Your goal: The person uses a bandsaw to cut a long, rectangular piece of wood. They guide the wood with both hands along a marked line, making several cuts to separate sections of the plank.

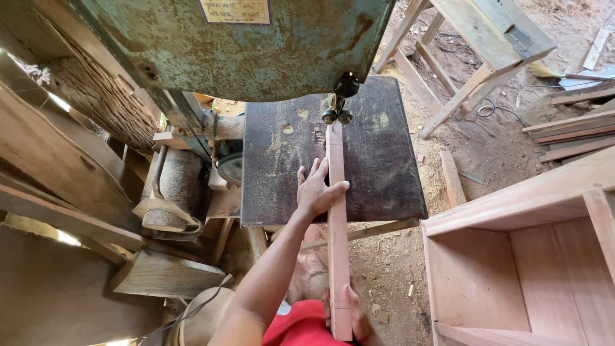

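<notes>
Reddish wood makes up the long narrow strip that is lying lengthwise on the dark steel tabletop of the band saw, its far end sitting just at the blade guide and its near end overhanging the tabletop's front edge toward the person. The left hand is pressing flat on the tabletop against the strip's left side, fingers spread and extended, thumb lying across the strip's top; its grip is apart, not wrapped around anything. The right hand is holding the strip's near end, its grip clamped on the wood. An open wooden cabinet is standing right of the tabletop on the sawdust-strewn floor.
</notes>
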